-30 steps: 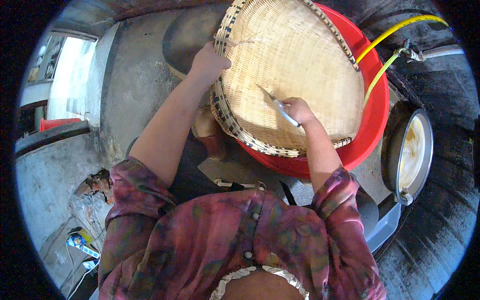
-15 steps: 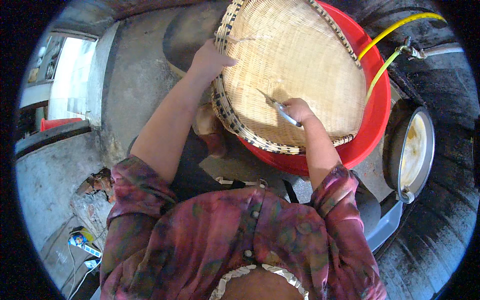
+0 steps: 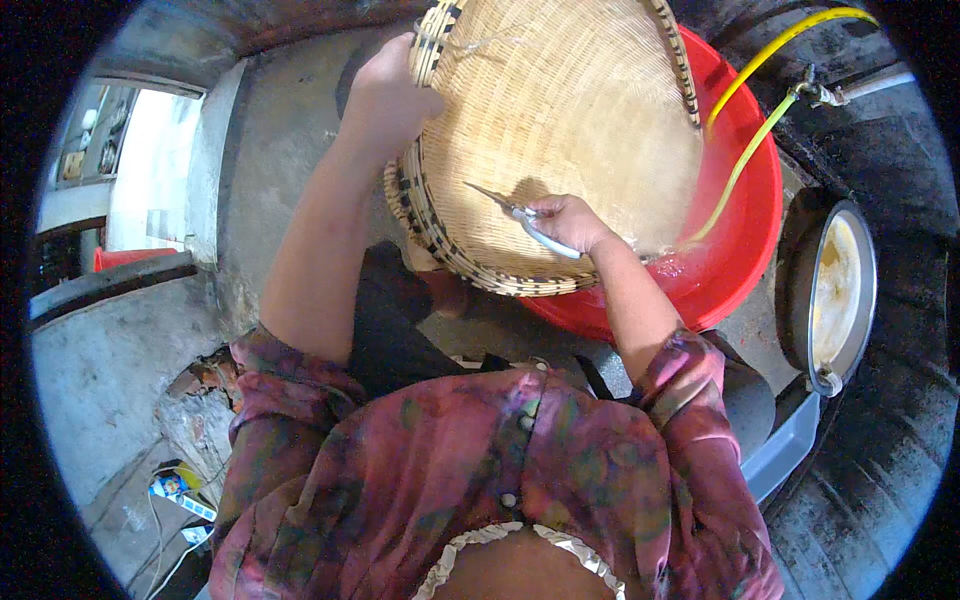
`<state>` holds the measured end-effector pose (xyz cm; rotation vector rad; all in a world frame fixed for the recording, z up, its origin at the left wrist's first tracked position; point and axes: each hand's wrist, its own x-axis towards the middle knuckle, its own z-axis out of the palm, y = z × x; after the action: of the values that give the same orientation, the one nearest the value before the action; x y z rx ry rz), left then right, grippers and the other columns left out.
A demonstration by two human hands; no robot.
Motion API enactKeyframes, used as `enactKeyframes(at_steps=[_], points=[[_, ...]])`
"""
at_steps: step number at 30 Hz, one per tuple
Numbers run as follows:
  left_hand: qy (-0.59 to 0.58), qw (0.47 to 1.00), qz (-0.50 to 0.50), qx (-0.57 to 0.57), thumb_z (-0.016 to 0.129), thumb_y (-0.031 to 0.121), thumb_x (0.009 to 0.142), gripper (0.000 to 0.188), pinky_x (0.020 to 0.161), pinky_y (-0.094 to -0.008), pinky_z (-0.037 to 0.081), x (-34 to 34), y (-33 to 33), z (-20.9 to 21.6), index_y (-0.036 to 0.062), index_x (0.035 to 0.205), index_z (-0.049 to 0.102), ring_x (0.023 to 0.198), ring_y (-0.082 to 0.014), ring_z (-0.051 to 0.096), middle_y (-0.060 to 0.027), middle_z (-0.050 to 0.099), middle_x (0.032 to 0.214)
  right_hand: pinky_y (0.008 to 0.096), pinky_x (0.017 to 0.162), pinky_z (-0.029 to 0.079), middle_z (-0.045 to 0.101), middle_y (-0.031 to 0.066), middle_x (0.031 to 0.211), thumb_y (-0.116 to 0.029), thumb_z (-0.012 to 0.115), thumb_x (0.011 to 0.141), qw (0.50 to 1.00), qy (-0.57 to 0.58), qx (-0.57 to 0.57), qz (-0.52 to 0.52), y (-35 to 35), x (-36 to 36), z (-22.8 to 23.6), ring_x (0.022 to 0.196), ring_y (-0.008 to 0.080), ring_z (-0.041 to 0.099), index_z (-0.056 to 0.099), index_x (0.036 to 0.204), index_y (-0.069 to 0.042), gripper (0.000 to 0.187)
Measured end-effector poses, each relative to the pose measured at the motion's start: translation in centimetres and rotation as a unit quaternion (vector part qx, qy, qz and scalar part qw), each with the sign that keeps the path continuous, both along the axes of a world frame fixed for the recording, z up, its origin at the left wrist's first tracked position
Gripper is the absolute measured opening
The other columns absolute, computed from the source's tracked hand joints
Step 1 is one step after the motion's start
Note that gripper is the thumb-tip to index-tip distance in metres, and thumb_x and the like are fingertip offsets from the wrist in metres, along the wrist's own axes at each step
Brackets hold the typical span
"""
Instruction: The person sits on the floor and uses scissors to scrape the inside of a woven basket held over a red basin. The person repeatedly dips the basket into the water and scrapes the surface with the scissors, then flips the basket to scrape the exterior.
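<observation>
A large woven bamboo basket (image 3: 530, 110) with a dark-and-pale bound rim leans in a red plastic tub (image 3: 755, 225). Its right side dips into the water there, and the left side is raised. My left hand (image 3: 385, 105) is closed around that raised rim. Over the basket's inner face, my right hand (image 3: 568, 222) grips slim pointed scissors (image 3: 545, 238) with pale blue handles, the tip toward the upper left. A loose strand (image 3: 490, 42) lies across the weave near the upper left rim.
A yellow-green hose (image 3: 750, 170) runs from a tap (image 3: 815, 92) into the tub. Another yellow hose (image 3: 780, 50) arches behind it. A metal pan (image 3: 835, 290) leans at the right, above a grey plastic tray (image 3: 785, 450). A power strip (image 3: 185, 495) with cables lies at lower left.
The basket has shifted left and tilted, its left side higher and its right side down in the water. My left hand rose with the rim; my right hand moved slightly left with the scissors.
</observation>
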<state>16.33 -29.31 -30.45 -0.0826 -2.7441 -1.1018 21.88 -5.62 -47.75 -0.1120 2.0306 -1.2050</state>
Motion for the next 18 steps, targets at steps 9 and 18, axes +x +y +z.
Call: enactKeyframes(at_steps=[9,18], points=[[0.058,0.995,-0.068,-0.046,0.061,0.004,0.061,0.066,0.094,-0.0318,0.04,1.6,1.6,1.5,0.0013,0.125,0.044,0.111,-0.0269,0.053,-0.0173,0.054,0.119,0.028,0.075,0.048,0.065,0.0116,0.093,-0.008,0.064,0.079,0.993,0.11,0.014,-0.037,0.0,0.1,-0.3,0.082,0.0151,0.06,0.058,0.111,0.001,0.035],[0.054,0.99,-0.127,0.012,0.059,0.004,0.061,0.066,0.095,-0.0304,0.039,1.6,0.9,1.5,0.0008,0.126,0.044,0.111,-0.0236,0.053,-0.0157,0.055,0.119,0.0279,0.083,0.047,0.064,0.017,0.1,-0.011,0.065,0.076,0.992,0.062,-0.008,-0.112,-1.2,-0.7,-0.8,0.091,0.0218,0.063,0.06,0.11,-0.003,0.035]])
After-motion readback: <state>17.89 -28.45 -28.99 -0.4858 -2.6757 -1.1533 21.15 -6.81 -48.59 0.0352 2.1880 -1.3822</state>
